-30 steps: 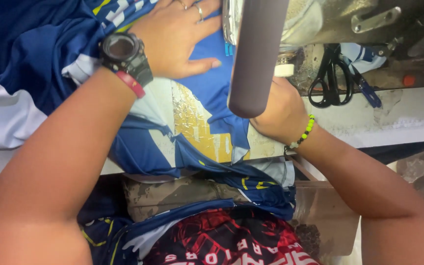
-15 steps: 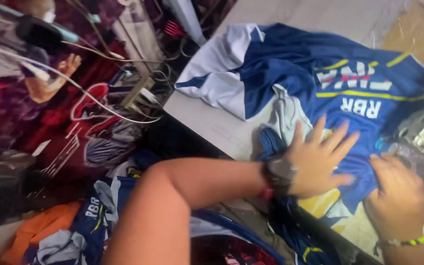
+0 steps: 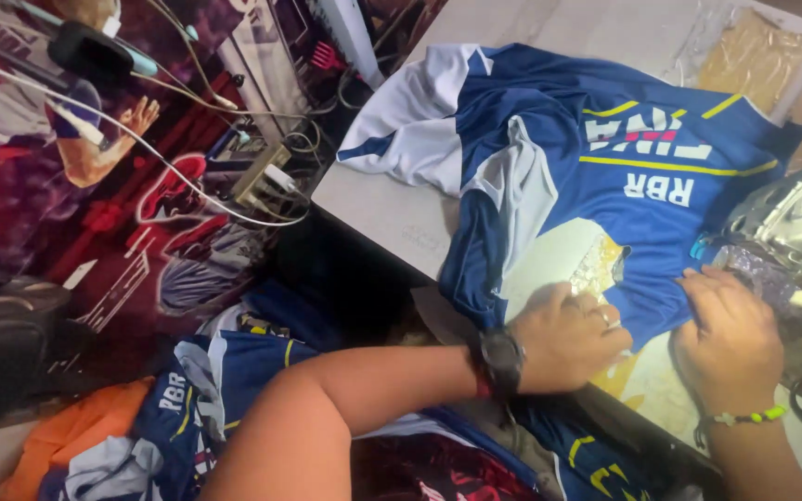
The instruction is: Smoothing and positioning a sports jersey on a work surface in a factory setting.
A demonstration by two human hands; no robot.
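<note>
A blue and white jersey (image 3: 596,176) lay spread across the pale tabletop (image 3: 392,218), its white sleeve hanging toward the near edge. The left hand (image 3: 568,336), with a dark watch (image 3: 498,364) on the wrist, pressed down on the jersey's lower hem with fingers curled, its grip gathering a fold of the cloth. The right hand (image 3: 730,334), wearing a green bead bracelet (image 3: 744,417), rested flat on the same hem just beside a sewing machine (image 3: 791,241), its grip released, the fingers loose on the fabric. The machine crowded the right edge of the jersey. Below the tabletop, more blue garments (image 3: 197,408) and an orange cloth (image 3: 67,436) lay heaped on the floor. Cables (image 3: 234,199) and a power strip (image 3: 257,172) ran along the left.
</note>
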